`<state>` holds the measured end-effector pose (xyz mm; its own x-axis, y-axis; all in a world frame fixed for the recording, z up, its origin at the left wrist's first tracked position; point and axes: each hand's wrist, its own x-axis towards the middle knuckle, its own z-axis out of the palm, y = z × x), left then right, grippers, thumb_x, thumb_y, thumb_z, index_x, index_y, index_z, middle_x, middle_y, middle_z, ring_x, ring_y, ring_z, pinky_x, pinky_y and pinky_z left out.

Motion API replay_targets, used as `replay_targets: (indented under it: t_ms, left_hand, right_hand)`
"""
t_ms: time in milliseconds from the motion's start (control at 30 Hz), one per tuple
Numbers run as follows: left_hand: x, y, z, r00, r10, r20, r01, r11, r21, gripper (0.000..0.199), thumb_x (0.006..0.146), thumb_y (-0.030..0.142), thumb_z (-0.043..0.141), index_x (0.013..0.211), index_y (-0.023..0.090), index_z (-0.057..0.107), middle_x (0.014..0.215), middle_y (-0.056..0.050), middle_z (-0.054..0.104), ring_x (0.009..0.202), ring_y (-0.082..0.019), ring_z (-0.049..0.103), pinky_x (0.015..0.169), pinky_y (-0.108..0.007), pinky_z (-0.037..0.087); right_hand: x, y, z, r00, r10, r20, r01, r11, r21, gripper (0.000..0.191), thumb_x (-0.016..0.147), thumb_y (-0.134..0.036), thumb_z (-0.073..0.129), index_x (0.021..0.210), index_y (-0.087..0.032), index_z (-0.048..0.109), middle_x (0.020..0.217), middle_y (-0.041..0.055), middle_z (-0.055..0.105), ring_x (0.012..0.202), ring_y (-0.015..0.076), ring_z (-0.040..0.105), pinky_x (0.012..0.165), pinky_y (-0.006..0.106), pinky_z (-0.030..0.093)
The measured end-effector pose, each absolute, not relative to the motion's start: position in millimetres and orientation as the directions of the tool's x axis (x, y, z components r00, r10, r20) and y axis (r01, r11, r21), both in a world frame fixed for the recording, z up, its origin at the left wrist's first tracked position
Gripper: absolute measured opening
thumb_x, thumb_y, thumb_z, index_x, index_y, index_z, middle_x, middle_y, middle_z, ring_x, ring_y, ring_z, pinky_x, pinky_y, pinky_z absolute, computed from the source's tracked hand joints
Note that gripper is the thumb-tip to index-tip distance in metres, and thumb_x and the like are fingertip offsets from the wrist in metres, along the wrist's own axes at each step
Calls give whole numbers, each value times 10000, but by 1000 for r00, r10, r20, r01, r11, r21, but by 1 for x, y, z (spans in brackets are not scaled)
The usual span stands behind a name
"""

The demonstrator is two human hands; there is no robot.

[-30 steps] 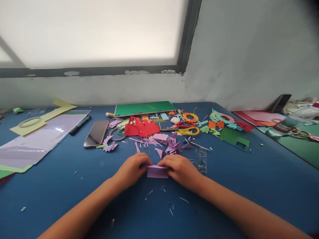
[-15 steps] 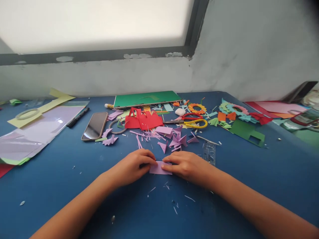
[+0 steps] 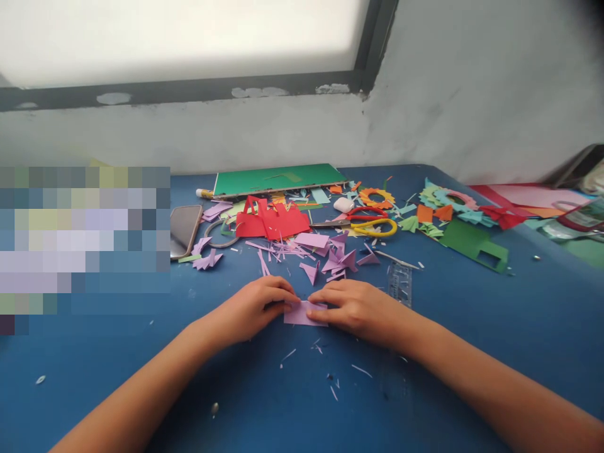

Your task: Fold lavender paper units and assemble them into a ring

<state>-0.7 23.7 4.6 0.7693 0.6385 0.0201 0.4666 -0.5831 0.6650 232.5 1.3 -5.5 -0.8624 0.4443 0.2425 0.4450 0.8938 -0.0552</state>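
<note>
Now the left hand (image 3: 257, 308) and the right hand (image 3: 358, 307) pinch the small lilac paper piece (image 3: 302, 314) flat on the blue table (image 3: 472, 327); lilac scraps (image 3: 337, 261) lie at 12 o'clock; scissors (image 3: 370, 225) at 1 o'clock; a green sheet (image 3: 276, 179) farthest.

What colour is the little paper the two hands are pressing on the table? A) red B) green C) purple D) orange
C: the small paper pinched between the left hand and the right hand on the blue table is light purple.
</note>
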Motion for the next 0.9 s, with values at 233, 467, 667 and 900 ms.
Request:
replay_targets:
  t_ms: [233,467,667,900]
  left_hand:
    - [-2,23,3,799,601,14,468,-638,612,307,863,82,420,1033,209,643,1025,-63,588,932,-169,553,836,-298,441]
    - [0,21,2,835,550,0,485,-736,472,465,814,-18,355,1094,237,625,1073,-82,553,958,-201,534,838,-346,438]
    - [4,12,3,867,494,61,466,-849,250,367,854,17,379,1066,194,620,1161,-93,549,1022,-220,531,854,-364,458]
    - [23,-8,13,854,516,-68,520,-851,79,232,830,77,503,1033,77,615,1069,-137,638,995,-265,585,851,-389,484]
  right_hand:
    - [233,2,-3,-867,453,209,449,891,-70,253,913,-166,416,1026,-221,636,1057,50,642,852,182,583,734,326,492]
    - [236,2,2,-862,484,150,480,875,-61,278,888,-140,425,1032,-234,643,1099,57,631,886,203,592,735,349,501]
    - [237,-2,1,-838,521,162,513,853,-95,293,808,-91,499,1031,-207,650,1110,82,618,939,213,589,786,359,496]
    - [215,-23,-9,-701,639,317,680,733,27,294,793,-69,486,1044,-98,638,974,105,648,847,220,571,798,369,459]
